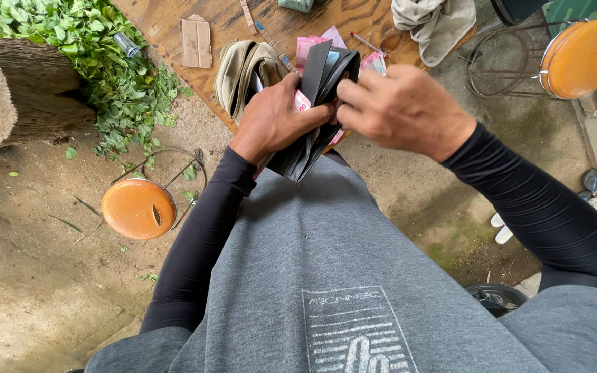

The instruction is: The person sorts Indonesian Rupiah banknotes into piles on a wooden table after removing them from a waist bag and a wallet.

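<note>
A black folding wallet (319,103) is spread open in front of my grey shirt, above the edge of a wooden table (167,21). My left hand (278,117) grips it from the left, thumb pressed on pink banknotes (302,101) tucked inside. My right hand (399,107) is at the wallet's right side, its fingers curled into the open fold among the notes. More pink notes (374,63) stick out behind the wallet. Both arms wear black sleeves.
On the table lie a tan pouch (240,69), a cardboard piece (195,41), a pen (367,43) and a grey cloth (433,24). Orange-seated stools stand at left (138,207) and upper right (582,59). Cut leafy branches (98,62) lie beside a log (15,97).
</note>
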